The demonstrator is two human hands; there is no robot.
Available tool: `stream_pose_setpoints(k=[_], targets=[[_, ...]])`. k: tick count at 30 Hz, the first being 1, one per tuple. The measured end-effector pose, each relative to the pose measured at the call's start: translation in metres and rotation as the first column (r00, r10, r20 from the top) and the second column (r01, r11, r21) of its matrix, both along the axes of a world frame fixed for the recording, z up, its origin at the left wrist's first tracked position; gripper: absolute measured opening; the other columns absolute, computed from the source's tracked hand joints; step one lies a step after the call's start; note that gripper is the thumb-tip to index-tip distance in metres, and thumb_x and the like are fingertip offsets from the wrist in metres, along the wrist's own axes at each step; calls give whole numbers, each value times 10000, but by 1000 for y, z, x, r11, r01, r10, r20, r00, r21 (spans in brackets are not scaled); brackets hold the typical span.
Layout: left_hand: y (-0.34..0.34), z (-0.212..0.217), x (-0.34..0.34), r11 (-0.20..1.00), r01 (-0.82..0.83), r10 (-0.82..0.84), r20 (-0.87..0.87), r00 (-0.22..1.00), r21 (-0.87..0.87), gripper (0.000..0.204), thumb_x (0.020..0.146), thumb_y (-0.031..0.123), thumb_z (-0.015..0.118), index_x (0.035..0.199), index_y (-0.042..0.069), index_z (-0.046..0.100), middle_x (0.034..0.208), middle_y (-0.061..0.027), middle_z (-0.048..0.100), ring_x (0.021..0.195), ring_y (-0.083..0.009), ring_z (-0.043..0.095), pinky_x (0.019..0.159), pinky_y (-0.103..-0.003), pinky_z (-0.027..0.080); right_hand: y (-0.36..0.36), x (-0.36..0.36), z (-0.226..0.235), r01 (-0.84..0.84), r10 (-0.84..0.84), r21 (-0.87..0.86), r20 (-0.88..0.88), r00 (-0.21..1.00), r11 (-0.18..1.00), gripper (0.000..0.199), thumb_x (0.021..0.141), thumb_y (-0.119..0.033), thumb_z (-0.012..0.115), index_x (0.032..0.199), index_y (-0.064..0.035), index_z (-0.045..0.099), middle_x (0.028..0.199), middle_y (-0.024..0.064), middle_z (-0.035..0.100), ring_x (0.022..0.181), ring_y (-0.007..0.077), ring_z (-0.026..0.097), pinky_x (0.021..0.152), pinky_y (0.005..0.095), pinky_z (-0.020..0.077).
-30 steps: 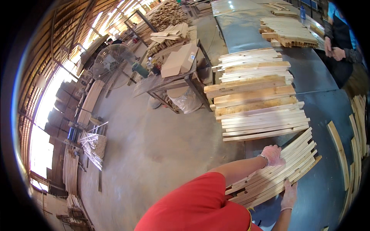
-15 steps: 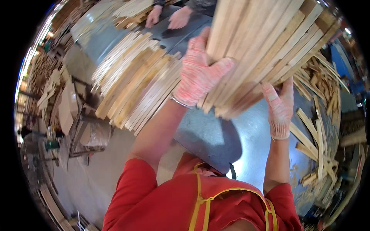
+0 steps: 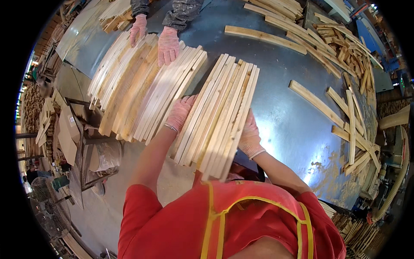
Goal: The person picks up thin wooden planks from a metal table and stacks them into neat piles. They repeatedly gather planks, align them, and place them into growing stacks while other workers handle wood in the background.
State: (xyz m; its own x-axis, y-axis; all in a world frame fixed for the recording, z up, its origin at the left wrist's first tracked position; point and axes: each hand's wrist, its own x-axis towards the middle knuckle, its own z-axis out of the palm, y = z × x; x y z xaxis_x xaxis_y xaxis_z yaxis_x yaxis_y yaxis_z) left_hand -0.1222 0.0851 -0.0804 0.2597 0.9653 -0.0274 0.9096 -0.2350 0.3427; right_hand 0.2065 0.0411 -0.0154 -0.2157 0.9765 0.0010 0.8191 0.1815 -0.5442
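A bundle of wooden strips [image 3: 220, 116] lies lengthwise before me, its near ends reaching past the table's front edge toward my apron. My left hand [image 3: 182, 114], in a pinkish knitted glove, presses against the bundle's left side, its fingers partly hidden by the wood. On the opposite side my right hand [image 3: 249, 137], gloved alike, grips the strips, its fingertips out of sight. Close on the left rests a wider row of wooden strips [image 3: 146, 93]. A co-worker's gloved hands [image 3: 168, 45] lie on that row's far part.
The grey metal table [image 3: 276, 116] carries loose strips [image 3: 317, 101] at the right and a heap of offcuts [image 3: 349, 52] farther back. Another strip stack [image 3: 114, 17] sits at the far left. A fan [image 3: 45, 203] and a metal frame [image 3: 92, 138] stand left of the table.
The bundle between my hands has come down and toward me, from raised and tilted at upper right to beside the row. The co-worker's hands have moved onto the row.
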Motion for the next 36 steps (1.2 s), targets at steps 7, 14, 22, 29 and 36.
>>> stream_pose_setpoints(k=[7, 14, 22, 29, 36], targets=[[-29, 62, 12, 993, 100, -115, -430, 895, -59, 679, 887, 169, 732, 1531, 114, 524, 1439, -80, 605, 1293, -276, 597, 1087, -424, 476, 25, 30, 6, -126, 153, -393, 38, 988, 911, 678, 853, -199, 606, 1482, 29, 504, 1417, 289, 616, 1327, 502, 569, 1113, 528, 498], [-133, 101, 23, 923, -368, 371, -1, 929, 114, 424, 883, 161, 723, 1303, 147, 670, 1160, -117, 689, 1061, -360, 674, 921, -487, 538, 63, 27, -40, -17, -598, -729, -575, 558, 684, 822, 951, -201, 763, 1622, 71, 374, 1520, 227, 607, 1391, 301, 584, 1141, 359, 467], [-291, 24, 17, 245, -854, 940, 327, 94, -459, 488, 948, 367, 803, 1282, 25, 708, 1245, -145, 740, 1087, -283, 710, 964, -410, 566, 67, -35, 9, -514, 2, -616, -640, 769, 597, 594, 1022, -355, 691, 1481, 0, 565, 1297, 100, 681, 1149, 190, 633, 1064, 333, 493], [-267, 21, 26, 203, -318, 688, 365, -627, -926, 632, 940, 496, 810, 1366, 54, 660, 1310, -101, 710, 1121, -269, 672, 993, -425, 552, 236, 188, -2, -144, 121, 11, 484, 867, 989, 881, 839, -461, 745, 1559, -10, 511, 1549, 275, 556, 1455, 420, 520, 1220, 471, 403], [-287, 42, -10, 411, -348, 778, 523, -348, -843, 619, 970, 485, 791, 1376, 32, 677, 1279, -114, 736, 1135, -248, 700, 995, -419, 557, 219, 223, -4, -102, 231, -284, 468, 853, 953, 778, 942, -435, 739, 1602, -127, 467, 1290, 238, 715, 1153, 404, 708, 981, 471, 568]])
